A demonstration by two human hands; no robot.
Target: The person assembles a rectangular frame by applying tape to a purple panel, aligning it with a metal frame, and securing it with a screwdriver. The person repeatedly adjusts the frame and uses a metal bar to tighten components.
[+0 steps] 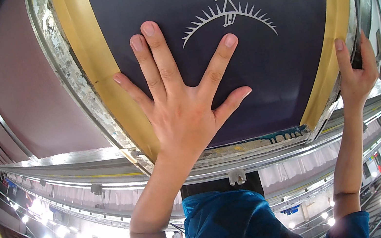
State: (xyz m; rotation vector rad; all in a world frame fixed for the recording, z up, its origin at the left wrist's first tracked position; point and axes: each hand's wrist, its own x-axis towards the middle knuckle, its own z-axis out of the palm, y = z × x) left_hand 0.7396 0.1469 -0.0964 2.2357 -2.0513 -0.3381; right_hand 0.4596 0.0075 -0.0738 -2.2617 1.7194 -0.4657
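Note:
A screen printing frame fills the upper middle, with dark mesh (273, 77) edged in tan tape (76, 32) and paint-stained metal rails (57, 50). A pale motif of a spiked arc with a small figure (229, 12) shows in the mesh. My left hand (179, 96) is spread over the mesh, fingers apart and holding nothing; its index fingertip lies just below the motif. Whether it presses on the mesh, I cannot tell. At the right rail my right hand (357, 76) grips the screen frame, thumb on the inner side and a finger on the outer side.
Left of the frame lies a mauve flat surface (34, 93) with a metal edge. A metal rail with a small light-coloured fitting (237, 177) runs along the near side, close to my blue shirt (231, 226). Dark cables (378, 41) hang beyond the right rail.

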